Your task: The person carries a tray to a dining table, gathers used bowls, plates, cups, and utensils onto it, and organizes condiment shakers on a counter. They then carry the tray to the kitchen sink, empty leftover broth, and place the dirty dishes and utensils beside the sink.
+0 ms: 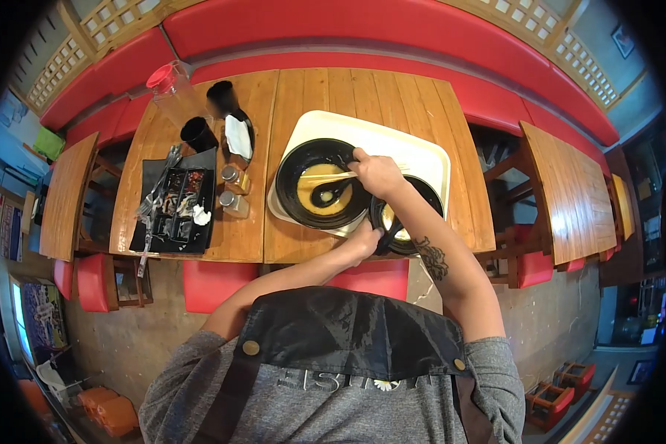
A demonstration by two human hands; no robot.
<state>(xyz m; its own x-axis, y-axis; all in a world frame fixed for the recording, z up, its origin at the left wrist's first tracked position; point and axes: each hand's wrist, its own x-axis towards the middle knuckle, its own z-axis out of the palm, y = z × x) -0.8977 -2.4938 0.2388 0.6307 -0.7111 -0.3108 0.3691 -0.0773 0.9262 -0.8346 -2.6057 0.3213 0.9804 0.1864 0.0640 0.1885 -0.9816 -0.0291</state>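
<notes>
At five o'clock from the large black bowl, the left hand pinches the edge of a small black bowl. At three o'clock, the right hand closes on pale chopsticks reaching into the large bowl. Beneath lies a cream tray; farther, toward ten o'clock, stands a red-lidded pitcher.

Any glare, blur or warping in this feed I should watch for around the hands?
Head view: fisheye warping bends the red bench into an arc, and the corners go black; head view: shiny highlights on the black apron; head view: the rear black cup looks smeared; head view: the large bowl, left hand and right hand look fairly clear.
</notes>
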